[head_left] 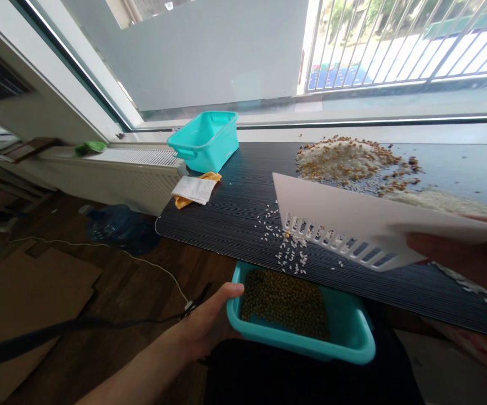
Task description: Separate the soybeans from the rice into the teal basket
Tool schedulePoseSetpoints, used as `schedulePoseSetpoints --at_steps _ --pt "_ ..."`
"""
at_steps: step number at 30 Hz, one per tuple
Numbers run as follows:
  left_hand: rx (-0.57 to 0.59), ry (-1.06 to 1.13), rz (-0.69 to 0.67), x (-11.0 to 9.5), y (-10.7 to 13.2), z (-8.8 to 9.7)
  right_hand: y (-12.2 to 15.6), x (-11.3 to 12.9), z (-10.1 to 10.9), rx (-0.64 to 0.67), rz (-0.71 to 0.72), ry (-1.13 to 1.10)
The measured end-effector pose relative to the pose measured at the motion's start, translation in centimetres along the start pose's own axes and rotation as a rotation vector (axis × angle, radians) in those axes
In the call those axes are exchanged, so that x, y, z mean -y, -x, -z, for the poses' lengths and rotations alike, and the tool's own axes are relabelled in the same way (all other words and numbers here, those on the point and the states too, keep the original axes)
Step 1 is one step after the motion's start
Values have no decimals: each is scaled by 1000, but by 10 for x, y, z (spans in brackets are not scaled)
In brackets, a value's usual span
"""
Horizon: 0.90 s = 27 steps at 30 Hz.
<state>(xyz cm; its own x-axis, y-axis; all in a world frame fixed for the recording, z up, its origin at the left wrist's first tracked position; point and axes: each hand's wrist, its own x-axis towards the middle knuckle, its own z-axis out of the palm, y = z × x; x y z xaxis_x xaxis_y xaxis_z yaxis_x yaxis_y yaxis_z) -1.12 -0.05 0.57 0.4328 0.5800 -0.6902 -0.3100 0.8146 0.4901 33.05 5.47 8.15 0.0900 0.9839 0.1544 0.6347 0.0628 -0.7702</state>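
My left hand (215, 318) grips the near left end of a turquoise plastic bin (298, 343), thumb over its rim. The bin sits below the table's front edge and holds brownish-green dried peas or beans (285, 301). On the right, my right hand (463, 259) is closed on a flat white plastic board (353, 216) with a row of slots along its lower edge. The board is tilted over the table. Below and left of it lie scattered white rice grains (291, 253). Part of the right hand is hidden behind the board.
On the dark table (247, 208) are a mixed heap of rice and brown grains (344, 160), a pale rice pile (441, 199), a second turquoise bin (209, 140) and a white folded cloth (195, 189) on a yellow one. A water bottle (120, 228) lies on the floor.
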Motion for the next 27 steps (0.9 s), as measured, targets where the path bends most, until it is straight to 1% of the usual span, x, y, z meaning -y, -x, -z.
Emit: schedulePoseSetpoints --at_steps 4,8,14,19,24,26,27 --pt "-12 -32 11 -2 -1 -4 -6 -9 8 -73 -18 27" --pt "-19 -32 19 -3 -1 -6 -3 -11 3 -91 -16 23" --pt "-20 -26 13 -2 0 -5 -4 -5 -4 -49 -14 -9" --pt "-41 -23 14 -1 -1 -5 -4 -3 -1 46 -31 -3" --pt "-43 -22 21 -1 -1 -7 0 -4 1 147 -110 -174" --pt "-38 -27 14 -1 -1 -7 1 -7 3 132 -105 -141" --pt "-34 -29 13 -1 -1 -7 2 -9 4 91 -95 -101"
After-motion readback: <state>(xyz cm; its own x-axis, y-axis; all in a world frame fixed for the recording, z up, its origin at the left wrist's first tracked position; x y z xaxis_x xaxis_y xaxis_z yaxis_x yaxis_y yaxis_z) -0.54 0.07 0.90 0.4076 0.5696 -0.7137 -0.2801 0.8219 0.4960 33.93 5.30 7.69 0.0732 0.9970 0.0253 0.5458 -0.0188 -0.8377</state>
